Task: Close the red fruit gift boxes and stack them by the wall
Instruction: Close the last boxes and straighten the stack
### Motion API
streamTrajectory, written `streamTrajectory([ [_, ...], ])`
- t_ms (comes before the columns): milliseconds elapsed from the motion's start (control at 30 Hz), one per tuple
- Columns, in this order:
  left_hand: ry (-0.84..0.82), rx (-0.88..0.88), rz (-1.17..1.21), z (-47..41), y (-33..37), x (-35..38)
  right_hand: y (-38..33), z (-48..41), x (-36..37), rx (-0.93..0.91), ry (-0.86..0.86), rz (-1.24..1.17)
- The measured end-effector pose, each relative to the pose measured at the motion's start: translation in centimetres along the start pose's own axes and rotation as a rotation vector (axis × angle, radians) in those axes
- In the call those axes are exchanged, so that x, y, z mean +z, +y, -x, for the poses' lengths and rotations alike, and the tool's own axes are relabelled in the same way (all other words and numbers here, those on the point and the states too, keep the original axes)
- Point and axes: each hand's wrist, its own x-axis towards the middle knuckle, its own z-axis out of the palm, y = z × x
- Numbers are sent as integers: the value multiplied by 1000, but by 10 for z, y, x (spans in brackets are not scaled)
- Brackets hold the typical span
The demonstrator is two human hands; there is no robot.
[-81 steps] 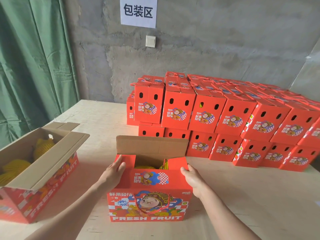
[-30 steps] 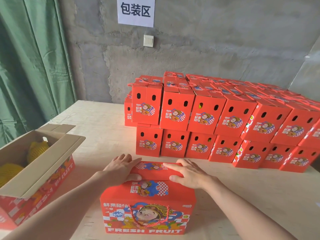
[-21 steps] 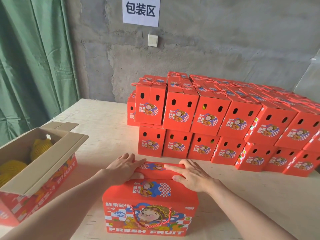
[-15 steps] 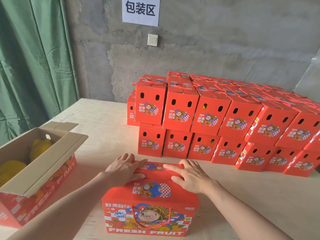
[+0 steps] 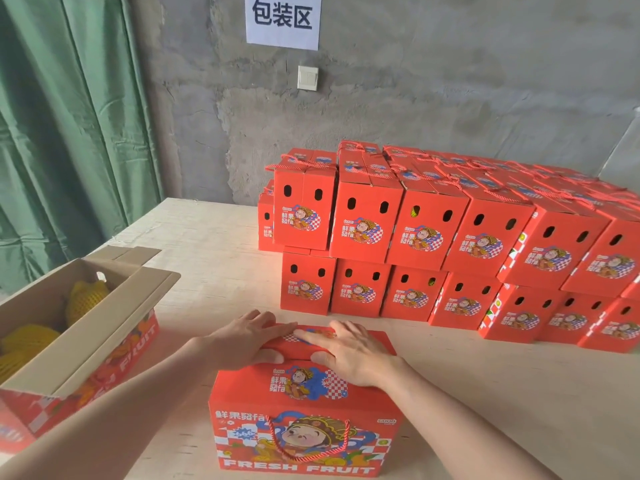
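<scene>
The red fruit gift box (image 5: pixel 304 427) I'm working on sits at 6 o'clock, close in front of me on the pale wooden table (image 5: pixel 214 244), its printed "FRESH FRUIT" face turned towards me and its red rope handle (image 5: pixel 308 441) hanging down that face. My left hand (image 5: pixel 249 341) lies flat on the left half of the folded-down top flaps, fingers straight and spread, gripping nothing, only pressing. My right hand (image 5: pixel 349 355) lies the same way on the right half, palm down, fingers stretched towards 11 o'clock so the tips of both hands nearly meet over the middle of the lid; both thumbs sit at the front edge of the top flap.

From 12 to 3 o'clock stands the stack of closed red boxes (image 5: pixel 450 237), two layers high, running back to the grey concrete wall (image 5: pixel 450 81). At 9 o'clock an open box (image 5: pixel 86 341) has its flaps up (yellow fruit (image 5: pixel 83 299) in foam netting inside). A green curtain (image 5: pixel 69 116) hangs at 10 o'clock, and a white paper sign (image 5: pixel 282 19) and light switch (image 5: pixel 307 77) are on the wall at 12
</scene>
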Motion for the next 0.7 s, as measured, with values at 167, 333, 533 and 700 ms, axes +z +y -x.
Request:
streamTrajectory([
  [167,-19,10,148,14,-20,4,0,0,1,-10,4,-7],
  [333,-20,-67,153,12,-16,11,0,1,3,-3,21,-40],
  [533,-63,-27,174,15,-20,9,1,2,5,-7,67,-61],
  [700,-70,21,147,15,-21,8,2,2,6,-18,67,-53],
])
